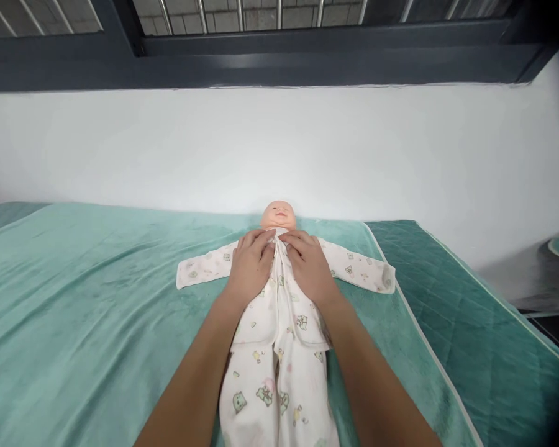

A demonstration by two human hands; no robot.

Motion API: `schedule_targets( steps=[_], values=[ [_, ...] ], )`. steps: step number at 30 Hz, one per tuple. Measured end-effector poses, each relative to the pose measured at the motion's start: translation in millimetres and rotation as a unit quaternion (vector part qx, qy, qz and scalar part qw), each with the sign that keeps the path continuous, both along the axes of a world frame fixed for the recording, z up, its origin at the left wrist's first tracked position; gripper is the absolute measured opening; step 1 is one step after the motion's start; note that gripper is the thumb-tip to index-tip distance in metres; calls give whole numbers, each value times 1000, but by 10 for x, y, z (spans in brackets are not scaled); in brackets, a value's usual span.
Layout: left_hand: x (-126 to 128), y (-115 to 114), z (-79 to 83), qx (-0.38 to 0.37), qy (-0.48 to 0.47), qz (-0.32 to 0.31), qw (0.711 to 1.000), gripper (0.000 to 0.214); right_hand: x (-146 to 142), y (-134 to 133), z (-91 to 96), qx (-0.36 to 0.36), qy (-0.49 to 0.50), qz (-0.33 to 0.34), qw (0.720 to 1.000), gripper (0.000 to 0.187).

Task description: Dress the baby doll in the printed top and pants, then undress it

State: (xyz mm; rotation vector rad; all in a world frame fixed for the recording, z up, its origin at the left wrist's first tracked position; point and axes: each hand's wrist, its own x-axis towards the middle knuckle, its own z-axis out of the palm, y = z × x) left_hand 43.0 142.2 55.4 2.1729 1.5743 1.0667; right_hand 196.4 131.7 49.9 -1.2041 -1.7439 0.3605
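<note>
Bedding, left: a teal fleece blanket (84, 298) is spread over the bed, giving a soft bed for what lies on it.
Sleeve, left of view: 1 sleeve of the white cotton jacket printed with small bears (261, 316) lies straight out and flat on the blanket, so the front stays face up.
Left hand: the left hand (250, 264) rests palm down on the chest, fingers together and bent toward the front opening. It presses the panel flat, but I cannot tell whether it pinches the cloth.
Doll: the pale plastic baby doll (278, 215) lies on its back in the middle of the blanket, head toward the white wall (279, 143), with matching printed trousers (270, 391) toward the camera.
Right hand: the right hand (310, 264) mirrors the other, fingertips at the collar edge, almost touching the left hand. I cannot tell whether it grips.
Sleeve, right of view: spread out like the first.
Bedding, right: a dark green quilted cover (470, 323) shows beside the blanket's pale hem.
Count: 1 doll, 2 hands, 2 sleeves, 1 jacket, 1 pair of trousers, 1 blanket, 1 quilted cover.
</note>
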Motion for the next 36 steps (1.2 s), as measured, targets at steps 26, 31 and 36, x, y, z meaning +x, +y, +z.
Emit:
schedule_targets(
  steps=[26,31,36],
  values=[
    [-55,-211,83,-36,-166,-62,983,9,-91,-428,6,-74,94,-20,993,20],
    [-63,-212,111,-54,-167,-74,982,5,-138,-379,27,-79,99,-54,991,9],
    [-76,-216,107,-55,-167,-82,981,7,-132,-338,66,-66,23,-83,994,8]
  ],
)
